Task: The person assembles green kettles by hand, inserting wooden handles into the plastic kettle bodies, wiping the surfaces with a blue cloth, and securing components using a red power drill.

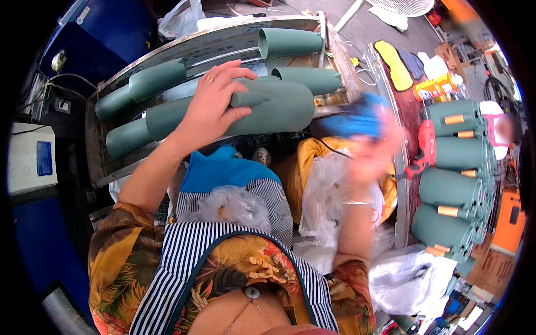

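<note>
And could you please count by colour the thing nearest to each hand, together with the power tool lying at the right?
Green: 1, rounded piece by the left hand
Blue: 1, blurred thing at the right hand
Red: 1, power tool lying at the right
Total: 3

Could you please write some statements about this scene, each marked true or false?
1. The left hand is spread over a green container. True.
2. The right hand looks sharp. False: it is blurred, close to a blue object.
3. The red drill lies inside the wooden box. False: it lies to the right of the box.
4. The apron has stripes. True.
5. Some green containers on the right bear orange strips. True.
</note>
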### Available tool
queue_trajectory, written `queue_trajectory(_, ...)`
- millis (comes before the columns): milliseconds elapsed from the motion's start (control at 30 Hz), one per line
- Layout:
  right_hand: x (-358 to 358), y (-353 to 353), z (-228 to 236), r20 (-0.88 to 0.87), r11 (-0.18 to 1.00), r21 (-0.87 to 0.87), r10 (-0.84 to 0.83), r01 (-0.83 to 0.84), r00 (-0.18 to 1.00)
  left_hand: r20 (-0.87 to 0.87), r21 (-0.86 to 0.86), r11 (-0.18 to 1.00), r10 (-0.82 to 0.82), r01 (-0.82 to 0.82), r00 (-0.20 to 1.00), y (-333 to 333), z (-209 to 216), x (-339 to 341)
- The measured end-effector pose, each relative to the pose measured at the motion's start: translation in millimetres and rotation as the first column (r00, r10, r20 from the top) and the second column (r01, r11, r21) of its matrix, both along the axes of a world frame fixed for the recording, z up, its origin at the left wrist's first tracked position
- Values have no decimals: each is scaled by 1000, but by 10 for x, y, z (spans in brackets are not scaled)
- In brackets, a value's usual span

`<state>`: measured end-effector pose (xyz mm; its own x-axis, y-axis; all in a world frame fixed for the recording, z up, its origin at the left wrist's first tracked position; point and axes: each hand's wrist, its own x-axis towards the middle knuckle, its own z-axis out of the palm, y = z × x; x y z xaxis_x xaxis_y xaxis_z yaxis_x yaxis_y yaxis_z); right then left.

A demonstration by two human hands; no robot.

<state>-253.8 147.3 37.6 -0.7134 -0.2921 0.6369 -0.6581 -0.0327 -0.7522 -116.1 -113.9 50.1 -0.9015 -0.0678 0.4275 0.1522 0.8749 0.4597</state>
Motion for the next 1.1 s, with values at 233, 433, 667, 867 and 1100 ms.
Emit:
queue_trajectory(233, 1032, -1112, -231, -283, 966, 150, 244, -208, 928, -305, -8, 995, 93, -100, 948, 197, 64, 833)
queue_trajectory(433, 1074, -1312, 225, -443, 851, 402, 504, -338, 741, -352, -108, 986, 78, -123, 933, 154, 158, 1293)
queue_trajectory(667, 910, -1358, -43, -350, 923, 386, 146, 0, 925, -414, 282, 952, 234, -120, 880, -24, 169, 1389)
queue_trajectory(867, 1352, -1358, -174, -366, 989, 10, -134, 148, 921, -56, 996, -41, 394, 79, 918, 55, -183, 1329)
queue_trajectory(1100, 1285, -1257, -479, 255, 280, -945, 955, 171, -154, 122, 910, -408, 94, -74, 988, -227, -698, 1230)
